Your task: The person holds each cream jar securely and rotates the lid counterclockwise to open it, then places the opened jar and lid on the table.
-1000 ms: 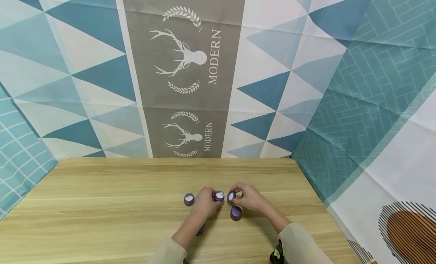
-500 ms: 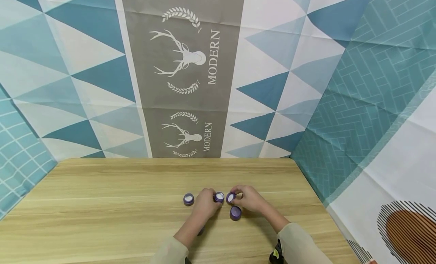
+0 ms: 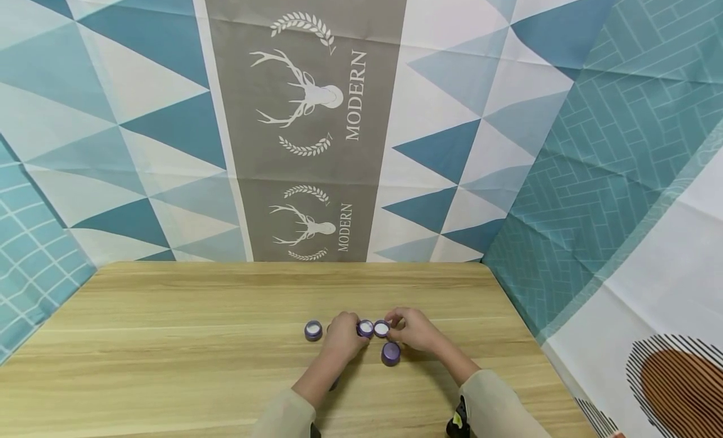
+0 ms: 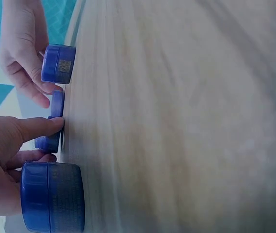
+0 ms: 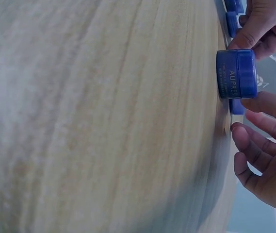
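Near the table's middle, my left hand (image 3: 342, 337) grips a small open purple cream jar (image 3: 365, 328) with white inside. In the left wrist view, the thumb lies on the side of that jar (image 4: 48, 138). Right beside it, a shallow round lid (image 3: 381, 328) with a white inside lies flat. My right hand (image 3: 415, 330) pinches the lid's right edge with thumb and fingers. A closed purple jar (image 3: 391, 353) stands just in front of the right hand; in the right wrist view this jar (image 5: 236, 74) covers part of the lid.
Left of the left hand sits another purple round piece with white inside (image 3: 313, 330). A closed jar (image 4: 53, 196) stands near the left wrist, mostly hidden by the forearm in the head view. The wooden table (image 3: 169, 363) ends at a patterned cloth backdrop (image 3: 310, 143).
The lid in the right hand has gone from tilted to flat on the table and now lies close against the jar. The left hand and its jar have shifted slightly right.
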A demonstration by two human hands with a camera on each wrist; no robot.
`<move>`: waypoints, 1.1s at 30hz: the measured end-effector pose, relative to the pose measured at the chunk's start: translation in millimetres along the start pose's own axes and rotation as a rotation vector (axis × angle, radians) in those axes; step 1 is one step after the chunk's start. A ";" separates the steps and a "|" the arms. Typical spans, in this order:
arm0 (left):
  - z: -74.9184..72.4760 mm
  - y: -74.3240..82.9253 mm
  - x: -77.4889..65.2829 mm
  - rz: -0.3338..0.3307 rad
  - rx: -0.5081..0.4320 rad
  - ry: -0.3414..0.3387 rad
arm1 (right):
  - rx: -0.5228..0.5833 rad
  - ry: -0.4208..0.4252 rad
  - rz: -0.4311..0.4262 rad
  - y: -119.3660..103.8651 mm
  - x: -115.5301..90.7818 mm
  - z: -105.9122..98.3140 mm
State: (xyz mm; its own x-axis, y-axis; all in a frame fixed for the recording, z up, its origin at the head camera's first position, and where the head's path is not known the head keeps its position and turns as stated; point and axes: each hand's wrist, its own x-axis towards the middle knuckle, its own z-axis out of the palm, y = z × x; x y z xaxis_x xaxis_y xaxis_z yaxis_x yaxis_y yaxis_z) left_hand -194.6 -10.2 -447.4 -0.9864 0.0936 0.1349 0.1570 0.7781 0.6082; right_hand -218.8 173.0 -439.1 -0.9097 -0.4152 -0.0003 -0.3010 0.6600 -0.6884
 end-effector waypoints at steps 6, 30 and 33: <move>-0.6 -0.8 0.5 0.011 0.010 0.008 | 0.014 0.009 0.013 1.2 -0.8 -0.8; -20.8 2.2 -12.9 0.040 -0.121 -0.162 | -0.061 -0.104 -0.059 1.7 -16.6 -20.1; -21.0 5.6 -15.8 0.074 -0.155 -0.222 | -0.058 -0.149 -0.071 1.7 -19.3 -22.6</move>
State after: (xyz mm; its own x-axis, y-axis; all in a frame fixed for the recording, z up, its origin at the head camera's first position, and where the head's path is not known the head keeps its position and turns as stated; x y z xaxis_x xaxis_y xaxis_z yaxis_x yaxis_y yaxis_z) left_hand -177.1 -20.4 -429.6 -0.9556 0.2941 0.0190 0.2178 0.6615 0.7176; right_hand -208.2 196.4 -423.9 -0.8343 -0.5476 -0.0634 -0.3831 0.6587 -0.6476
